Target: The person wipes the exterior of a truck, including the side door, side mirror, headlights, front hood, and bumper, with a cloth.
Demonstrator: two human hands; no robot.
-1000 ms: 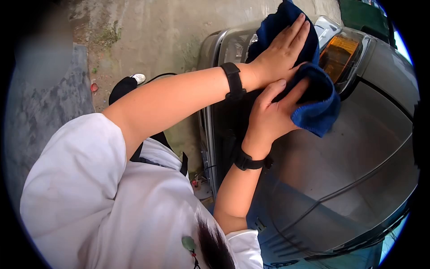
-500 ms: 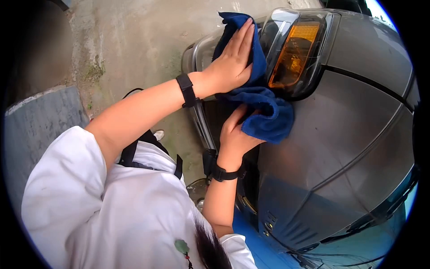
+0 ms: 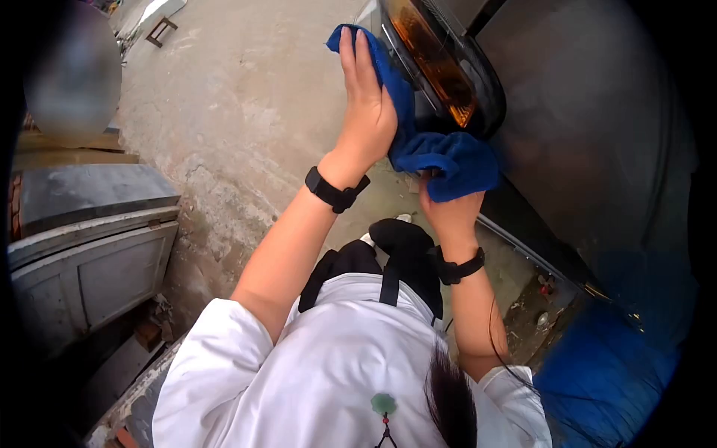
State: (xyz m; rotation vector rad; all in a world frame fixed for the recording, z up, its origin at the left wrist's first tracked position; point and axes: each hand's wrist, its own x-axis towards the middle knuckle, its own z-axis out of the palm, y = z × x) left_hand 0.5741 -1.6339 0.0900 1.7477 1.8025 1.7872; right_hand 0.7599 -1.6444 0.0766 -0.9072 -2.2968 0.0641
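Observation:
My left hand (image 3: 367, 112) lies flat on one end of a blue cloth (image 3: 448, 155), fingers stretched out against the front corner of a vehicle. The other end of the cloth is bunched over my right hand (image 3: 455, 216), which grips it; the cloth hides most of those fingers. Just beyond the cloth is an amber light (image 3: 433, 60) in a dark housing. The vehicle's dark grey body panel (image 3: 582, 112) fills the right side. Each wrist wears a black strap.
Concrete ground (image 3: 224, 97) lies ahead and to the left. A white-grey cabinet (image 3: 104, 276) stands at the left, and a small wooden stool (image 3: 161, 31) is far back. Below the body panel runs the vehicle's dark lower edge (image 3: 538, 231), with something blue (image 3: 597, 366) at the lower right.
The view has swung left, showing more ground and the cabinet. My left hand is now more upright at the vehicle's edge, past the amber light. My right hand still grips the cloth.

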